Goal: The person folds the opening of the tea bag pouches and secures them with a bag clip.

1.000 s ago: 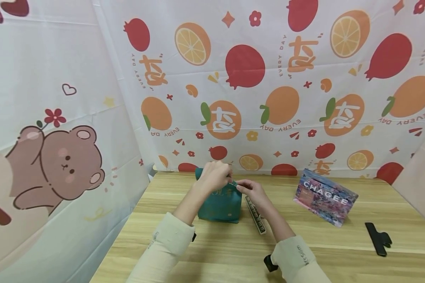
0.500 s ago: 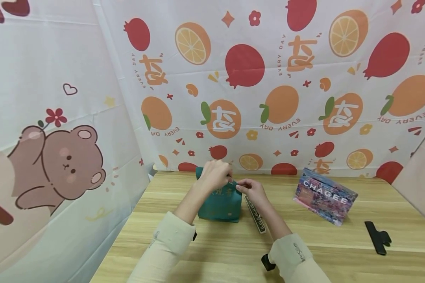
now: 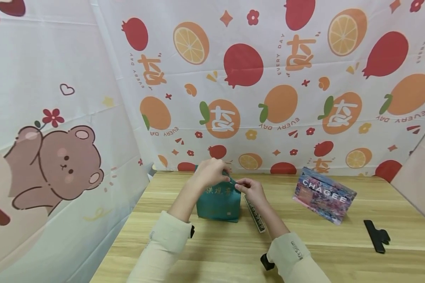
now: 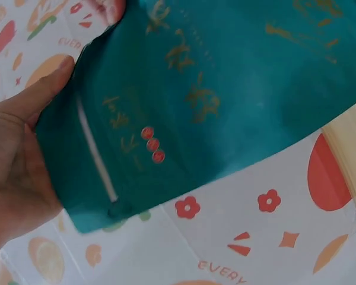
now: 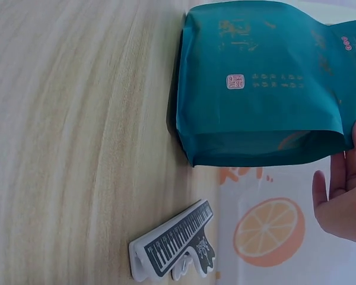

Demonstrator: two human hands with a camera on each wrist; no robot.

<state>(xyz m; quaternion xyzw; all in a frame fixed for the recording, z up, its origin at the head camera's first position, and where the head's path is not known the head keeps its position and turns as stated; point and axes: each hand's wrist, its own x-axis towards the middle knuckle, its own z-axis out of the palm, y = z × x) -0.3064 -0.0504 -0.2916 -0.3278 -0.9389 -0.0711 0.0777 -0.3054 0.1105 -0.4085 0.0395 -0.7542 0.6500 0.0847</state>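
Teal pouch (image 3: pixel 218 206): stands on the table (image 3: pixel 152 232), below both hands; bears gold characters (image 4: pixel 178 57), a pale strip (image 4: pixel 97 151) and red round marks (image 4: pixel 153 145) toward its top, plus a small square seal (image 5: pixel 235 81) lower down.
Left hand (image 3: pixel 212 173): grips the pouch's top from above; sets its thumb (image 4: pixel 64 66) against the top edge and hides its other fingers behind the pouch.
Right hand (image 3: pixel 251 190): clamps the pouch's top right corner; seems to pinch it between thumb and fingertips, though partly cut off in the right wrist view.
Keyboard-print clip (image 5: pixel 172 237): lies on the table just right of the pouch, apart from it; partly covered by the right forearm (image 3: pixel 276 222) in the head view.
CHAGEE pack (image 3: pixel 324 196): sits tilted, well to the right of the pouch.
Black clip (image 3: pixel 374 236): lies farther right of the pouch and nearer the camera than the CHAGEE pack.
Pale sleeves (image 3: pixel 173 234): reach toward the pouch from its near side.
Fruit-print cloth (image 3: pixel 198 90): hangs behind the pouch.
Bear-print cloth (image 3: pixel 71 165): hangs to the left of the pouch.
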